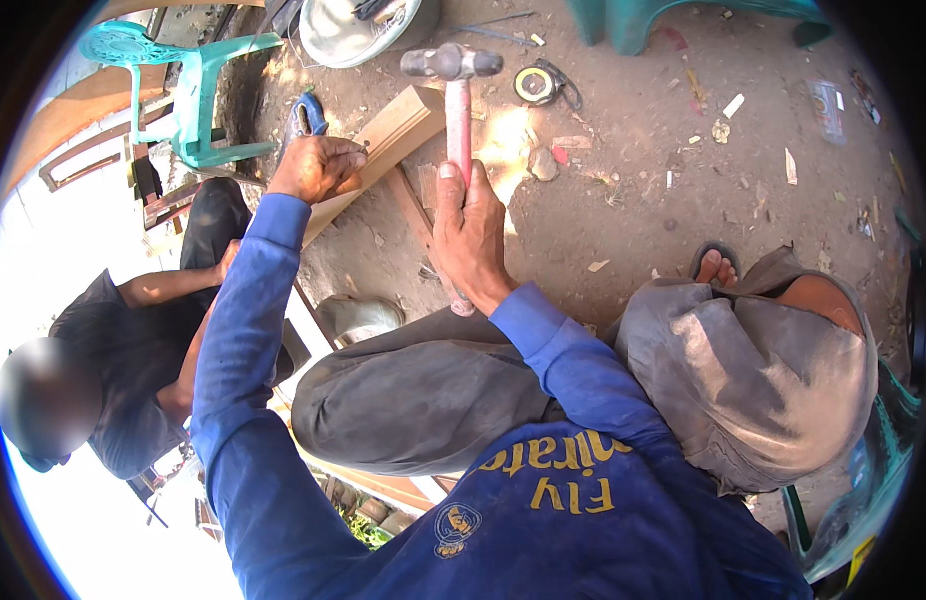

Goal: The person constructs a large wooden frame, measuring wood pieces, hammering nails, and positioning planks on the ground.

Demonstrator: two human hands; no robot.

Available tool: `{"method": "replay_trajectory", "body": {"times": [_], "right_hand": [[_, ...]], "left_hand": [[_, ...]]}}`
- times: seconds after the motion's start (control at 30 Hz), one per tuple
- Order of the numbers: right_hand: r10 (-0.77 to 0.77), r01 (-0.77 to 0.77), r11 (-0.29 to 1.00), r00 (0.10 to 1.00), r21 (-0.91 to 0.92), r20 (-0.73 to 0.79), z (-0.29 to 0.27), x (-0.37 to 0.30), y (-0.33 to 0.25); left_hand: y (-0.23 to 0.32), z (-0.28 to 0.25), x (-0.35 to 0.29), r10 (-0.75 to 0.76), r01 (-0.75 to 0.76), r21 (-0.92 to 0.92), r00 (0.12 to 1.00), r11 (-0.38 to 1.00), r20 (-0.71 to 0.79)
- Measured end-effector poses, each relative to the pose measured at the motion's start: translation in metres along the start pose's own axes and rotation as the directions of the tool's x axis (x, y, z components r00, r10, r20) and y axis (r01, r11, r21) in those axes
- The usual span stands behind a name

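Note:
My right hand is closed round the pinkish-red handle of a hammer, which stands with its worn metal head up at the far end. My left hand is closed, fingers pinched together, over the side of a light brown wooden beam. Whatever sits in those fingers, if anything, is too small to make out. A small dark spot shows on the beam beside the fingertips. Just beyond my left hand lies a blue-handled tool, partly hidden by it.
A yellow and black tape measure lies on the dirt ground beyond the hammer. Behind the beam stands a whitish bucket. Green plastic chairs stand around. At the left sits another person in dark clothes. Wood scraps litter the ground.

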State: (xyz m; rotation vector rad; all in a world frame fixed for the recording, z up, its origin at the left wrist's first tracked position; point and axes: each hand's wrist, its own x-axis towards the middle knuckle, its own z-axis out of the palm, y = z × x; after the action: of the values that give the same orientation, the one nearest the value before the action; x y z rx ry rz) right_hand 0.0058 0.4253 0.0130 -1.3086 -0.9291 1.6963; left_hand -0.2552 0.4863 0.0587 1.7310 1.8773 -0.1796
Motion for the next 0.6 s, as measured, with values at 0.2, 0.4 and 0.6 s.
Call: {"method": "replay_trajectory", "body": {"times": [0.2, 0.4, 0.6], "right_hand": [[0.051, 0.012, 0.958, 0.975, -0.285, 0.216, -0.003, 0.014, 0.030], [-0.003, 0.044, 0.971, 0.985, -0.234, 0.171, -0.017, 0.026, -0.007], [0.150, -0.117, 0.973, 0.976, -0.199, 0.158, -0.029, 0.028, 0.018]], "left_hand": [[0.020, -0.006, 0.006, -0.078, 0.067, 0.145, 0.994, 0.987, 0.074], [0.022, -0.002, 0.034, -0.170, 0.178, 0.385, 0.984, 0.906, -0.056], [0.032, 0.010, -0.005, 0.113, -0.209, 0.246, 0.928, 0.947, 0.354]]}}
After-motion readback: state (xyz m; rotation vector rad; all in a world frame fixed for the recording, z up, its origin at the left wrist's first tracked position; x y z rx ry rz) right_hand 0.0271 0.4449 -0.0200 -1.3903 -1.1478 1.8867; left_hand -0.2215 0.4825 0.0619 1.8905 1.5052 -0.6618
